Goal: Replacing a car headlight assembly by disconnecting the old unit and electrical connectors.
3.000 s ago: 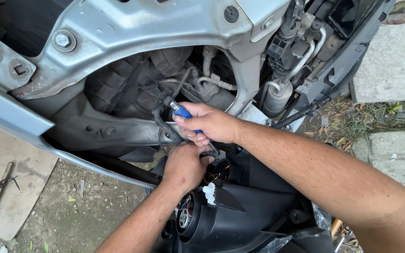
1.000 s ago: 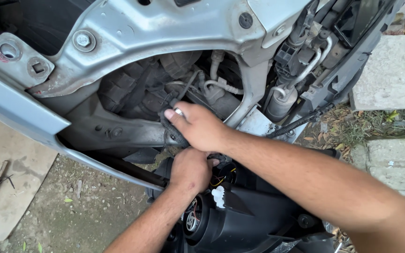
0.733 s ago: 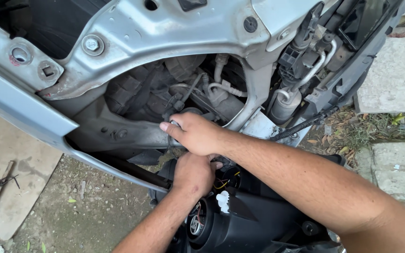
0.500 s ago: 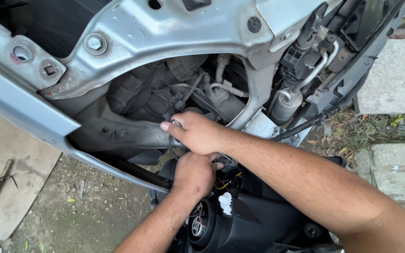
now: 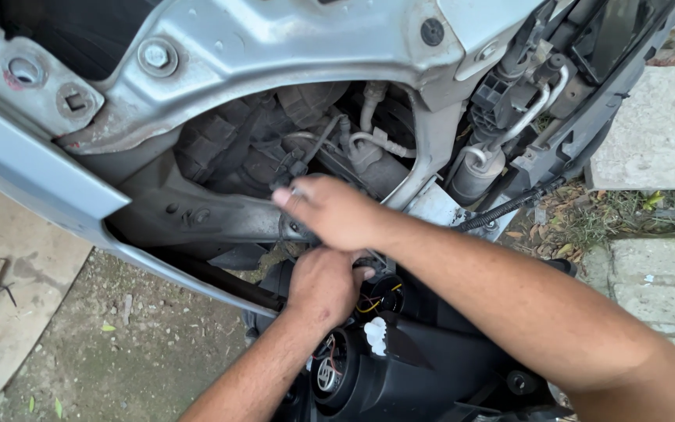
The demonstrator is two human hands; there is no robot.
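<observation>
1. The right hand (image 5: 337,211) had shifted up and left since the earlier views; the blue-handled tool seen before was no longer visible. Its fingers extended toward the black wiring connector (image 5: 289,168); whether the grip pinched anything could not be told.
2. The left hand (image 5: 323,285) remained curled on the rear of the black headlamp housing (image 5: 408,375), grip pressed together around a part hidden beneath it.
3. The housing hung below the silver body frame (image 5: 275,39), just beside the opening.
4. A white plug (image 5: 374,336) sat on the housing; coloured wires (image 5: 369,301) ran beside it.
5. No labels were legible.
</observation>
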